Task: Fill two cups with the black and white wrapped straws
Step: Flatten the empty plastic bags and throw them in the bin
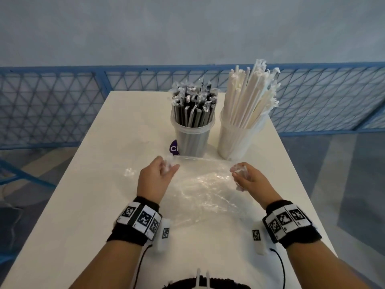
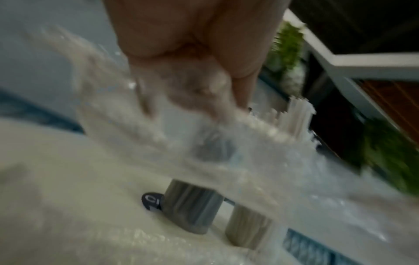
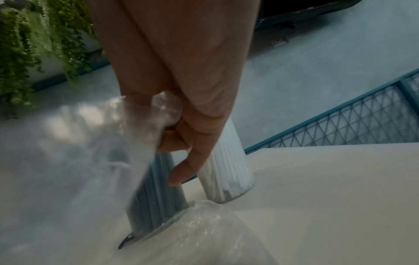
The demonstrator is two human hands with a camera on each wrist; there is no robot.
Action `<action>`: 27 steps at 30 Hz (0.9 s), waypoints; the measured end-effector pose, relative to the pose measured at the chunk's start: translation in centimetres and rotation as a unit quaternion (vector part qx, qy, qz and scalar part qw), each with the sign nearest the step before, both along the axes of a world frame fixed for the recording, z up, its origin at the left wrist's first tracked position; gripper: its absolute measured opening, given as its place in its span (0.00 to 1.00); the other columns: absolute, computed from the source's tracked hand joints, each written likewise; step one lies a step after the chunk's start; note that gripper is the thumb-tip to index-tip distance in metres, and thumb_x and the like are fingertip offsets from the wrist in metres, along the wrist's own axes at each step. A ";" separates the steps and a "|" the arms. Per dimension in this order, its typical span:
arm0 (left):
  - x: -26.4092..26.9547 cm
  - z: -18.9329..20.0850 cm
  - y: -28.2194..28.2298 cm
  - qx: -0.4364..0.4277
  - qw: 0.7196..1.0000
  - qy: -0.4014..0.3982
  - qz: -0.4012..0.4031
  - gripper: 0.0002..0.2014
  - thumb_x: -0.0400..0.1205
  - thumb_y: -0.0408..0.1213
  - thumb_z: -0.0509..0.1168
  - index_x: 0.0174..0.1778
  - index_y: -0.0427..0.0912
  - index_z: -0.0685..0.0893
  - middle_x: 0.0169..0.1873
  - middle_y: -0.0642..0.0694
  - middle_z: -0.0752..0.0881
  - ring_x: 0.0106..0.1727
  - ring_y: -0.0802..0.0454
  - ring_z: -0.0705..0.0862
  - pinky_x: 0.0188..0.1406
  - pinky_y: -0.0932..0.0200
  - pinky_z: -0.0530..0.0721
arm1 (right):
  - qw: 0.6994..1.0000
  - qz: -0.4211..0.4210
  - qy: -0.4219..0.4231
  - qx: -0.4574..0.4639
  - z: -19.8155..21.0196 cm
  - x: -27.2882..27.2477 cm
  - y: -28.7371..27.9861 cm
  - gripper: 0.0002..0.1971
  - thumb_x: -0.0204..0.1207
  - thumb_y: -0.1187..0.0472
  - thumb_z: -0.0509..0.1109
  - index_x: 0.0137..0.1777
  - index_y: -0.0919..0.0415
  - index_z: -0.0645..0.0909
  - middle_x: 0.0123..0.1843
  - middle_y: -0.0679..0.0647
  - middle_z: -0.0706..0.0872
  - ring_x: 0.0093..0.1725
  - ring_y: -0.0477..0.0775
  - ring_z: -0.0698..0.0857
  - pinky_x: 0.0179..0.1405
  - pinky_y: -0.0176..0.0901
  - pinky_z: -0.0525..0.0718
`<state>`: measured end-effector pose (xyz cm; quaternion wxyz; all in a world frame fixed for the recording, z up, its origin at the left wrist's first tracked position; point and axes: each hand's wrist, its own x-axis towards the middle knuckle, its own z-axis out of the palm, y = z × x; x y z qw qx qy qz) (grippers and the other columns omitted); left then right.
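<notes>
Now both hands work one clear plastic bag, crinkled and glossy, stretched across the middle of the white table. The left hand pinches one bunched corner with curled fingers; the right hand curls round the other corner, its forefinger pointing down in the right wrist view. Just beyond the bag's far edge two clear plastic cups stand upright near the table's far edge, close beside each other: the left cup packed with black wrapped straws, the right cup with taller white wrapped straws fanning rightward. A purple label lies at the left cup's base. Bare tabletop spreads left of the hands. Blue mesh fencing rings the table.
</notes>
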<state>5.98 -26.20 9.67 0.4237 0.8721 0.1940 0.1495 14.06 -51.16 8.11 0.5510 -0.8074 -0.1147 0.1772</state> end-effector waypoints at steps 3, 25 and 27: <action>-0.8 -0.6 0.2 -0.033 0.999 -0.006 0.041 0.16 0.83 0.41 0.59 0.33 0.34 0.73 0.21 0.47 0.77 0.18 0.55 0.73 0.23 0.62 0.73 | 0.993 -0.064 -0.070 -0.073 -0.1 0.9 -0.5 0.04 0.78 0.58 0.67 0.46 0.58 0.77 0.32 0.54 0.82 0.33 0.53 0.80 0.40 0.34 0.80; -1.4 -5.0 0.3 -0.212 0.969 0.107 0.069 0.13 0.86 0.36 0.49 0.36 0.39 0.70 0.24 0.41 0.82 0.10 0.54 0.73 0.22 0.58 0.76 | 0.862 0.250 -0.219 -0.382 -1.9 -1.5 3.3 0.39 0.74 0.37 0.62 0.81 0.44 0.47 0.85 0.49 0.46 0.83 0.56 0.49 0.78 0.69 0.44; -1.2 -5.2 0.2 -0.180 0.973 0.130 0.062 0.11 0.86 0.36 0.49 0.40 0.38 0.70 0.27 0.43 0.84 0.10 0.54 0.74 0.26 0.57 0.76 | 0.812 0.318 -0.139 -0.470 -4.4 -1.8 3.7 0.41 0.75 0.33 0.56 0.80 0.40 0.35 0.83 0.47 0.30 0.82 0.58 0.34 0.77 0.70 0.39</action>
